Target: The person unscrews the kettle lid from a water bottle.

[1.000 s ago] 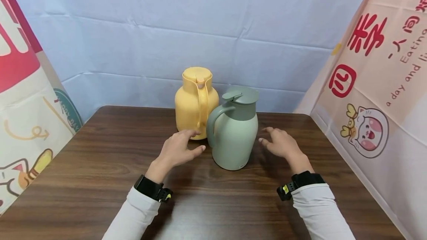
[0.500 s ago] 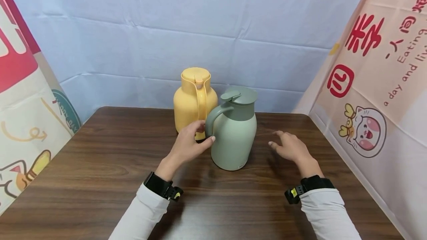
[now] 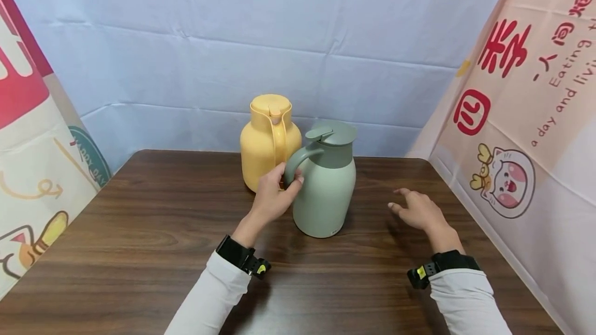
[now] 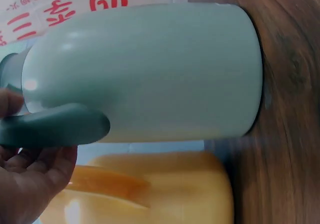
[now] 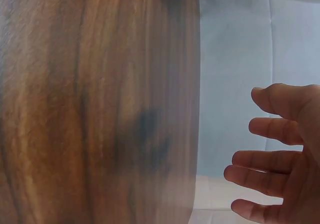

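A pale green thermos jug with a darker green lid and handle stands upright on the table. My left hand holds its handle, thumb on one side and fingers on the other, as the left wrist view shows. Just behind and to the left stands a yellow thermos jug, its handle facing me; in the head view my left hand overlaps its lower part. My right hand hovers over the table to the right of the green jug, fingers extended and apart from it. Nothing is in that hand.
Both jugs stand toward the far side of a dark wood table. A pale blue cloth hangs behind the table. Printed cloth hangings with red lettering and cartoon cats flank it.
My left hand has moved right and forward onto the green jug's handle. My right hand has drawn away to the right. Neither jug has moved on the table.
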Demonstrator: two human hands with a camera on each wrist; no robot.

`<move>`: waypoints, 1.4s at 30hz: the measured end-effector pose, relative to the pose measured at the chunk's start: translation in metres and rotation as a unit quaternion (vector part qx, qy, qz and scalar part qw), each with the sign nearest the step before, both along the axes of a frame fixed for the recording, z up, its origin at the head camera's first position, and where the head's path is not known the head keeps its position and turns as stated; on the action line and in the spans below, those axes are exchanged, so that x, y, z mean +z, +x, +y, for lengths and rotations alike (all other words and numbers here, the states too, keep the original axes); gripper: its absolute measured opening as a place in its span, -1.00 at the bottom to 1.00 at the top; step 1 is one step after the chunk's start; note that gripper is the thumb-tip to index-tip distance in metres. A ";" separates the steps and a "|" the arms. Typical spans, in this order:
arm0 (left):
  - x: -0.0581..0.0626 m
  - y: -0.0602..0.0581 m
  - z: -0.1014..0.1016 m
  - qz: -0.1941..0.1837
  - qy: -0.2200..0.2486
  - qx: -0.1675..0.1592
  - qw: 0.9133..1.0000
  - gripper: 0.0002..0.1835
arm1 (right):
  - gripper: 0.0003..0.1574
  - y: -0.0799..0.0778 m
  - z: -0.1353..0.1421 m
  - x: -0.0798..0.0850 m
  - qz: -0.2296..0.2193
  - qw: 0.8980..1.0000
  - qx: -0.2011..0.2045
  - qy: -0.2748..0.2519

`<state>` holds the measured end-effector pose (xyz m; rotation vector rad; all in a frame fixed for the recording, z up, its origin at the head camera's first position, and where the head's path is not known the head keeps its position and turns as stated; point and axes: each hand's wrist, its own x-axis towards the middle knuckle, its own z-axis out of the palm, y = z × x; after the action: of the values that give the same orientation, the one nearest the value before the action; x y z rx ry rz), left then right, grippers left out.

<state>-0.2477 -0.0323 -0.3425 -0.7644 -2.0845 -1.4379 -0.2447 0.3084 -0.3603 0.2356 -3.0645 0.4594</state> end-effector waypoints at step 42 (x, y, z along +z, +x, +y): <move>0.030 0.031 -0.002 -0.140 0.066 -0.087 0.984 -0.89 | -0.35 0.002 -0.026 0.008 0.046 0.997 0.033 -0.050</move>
<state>-0.2166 -0.0341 -0.3125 -0.7418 -2.1397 -1.8523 -0.2426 0.2821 -0.3518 0.3457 -2.9416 0.5868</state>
